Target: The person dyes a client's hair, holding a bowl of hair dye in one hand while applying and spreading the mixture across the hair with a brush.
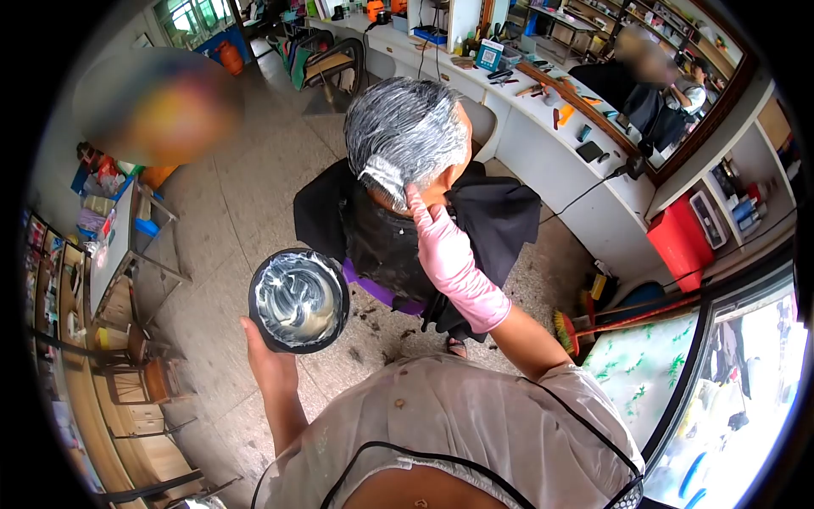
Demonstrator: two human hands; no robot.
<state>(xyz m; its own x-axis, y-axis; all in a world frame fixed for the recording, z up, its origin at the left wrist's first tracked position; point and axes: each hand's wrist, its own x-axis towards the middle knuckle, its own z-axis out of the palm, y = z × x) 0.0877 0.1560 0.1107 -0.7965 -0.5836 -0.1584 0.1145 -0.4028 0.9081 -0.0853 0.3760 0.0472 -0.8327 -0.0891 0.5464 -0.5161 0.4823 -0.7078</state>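
My left hand [270,360], bare, grips a black bowl [257,316] by its near side. White cream [298,293] is smeared and swirled inside it. In front of me sits a person in a black cape [386,242], with dark grey hair [403,114] streaked with white cream. My right hand [445,246] wears a pink glove and is closed at the back of the head, just behind the ear. From its fingertips a cream-covered tint brush [386,176] lies flat against the lower hair; its handle is hidden by the hand.
A white counter [543,127] with combs, bottles and a phone [589,151] runs along the right under a large mirror [678,68]. A red bin [681,242] and a broom [565,332] stand at right. Hair clippings [386,329] lie on the floor. A table [114,246] is at left.
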